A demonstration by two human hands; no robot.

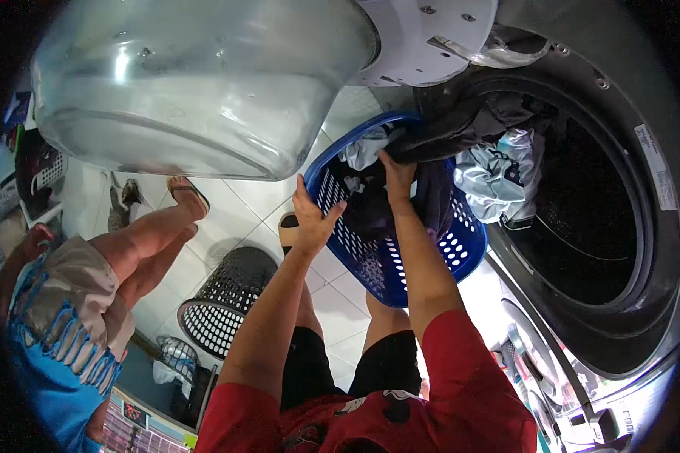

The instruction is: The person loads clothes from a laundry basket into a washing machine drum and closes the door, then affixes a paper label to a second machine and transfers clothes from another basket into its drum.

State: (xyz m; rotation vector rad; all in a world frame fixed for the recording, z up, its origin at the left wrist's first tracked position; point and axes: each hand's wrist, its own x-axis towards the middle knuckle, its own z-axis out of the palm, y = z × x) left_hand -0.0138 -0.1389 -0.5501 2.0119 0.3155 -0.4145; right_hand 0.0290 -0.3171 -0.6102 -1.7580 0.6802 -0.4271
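A blue laundry basket (385,279) with round and slotted holes is tilted below the opening of a front-loading machine (638,249). My left hand (311,219) grips the basket's left side, thumb and fingers apart around its rim. Inside the basket, my right hand (397,180) is closed on a dark garment (438,136) that stretches from the drum opening into the basket. A shiny silver garment (499,177) hangs over the lip of the opening. Light grey cloth (365,149) and more dark clothes lie in the basket.
The machine's clear bowl-shaped door (204,90) stands open at upper left, close above my left hand. A dark perforated basket (230,298) is on the tiled floor (238,204). Another person (75,302) is at left, and a cat (121,204) is beyond their legs.
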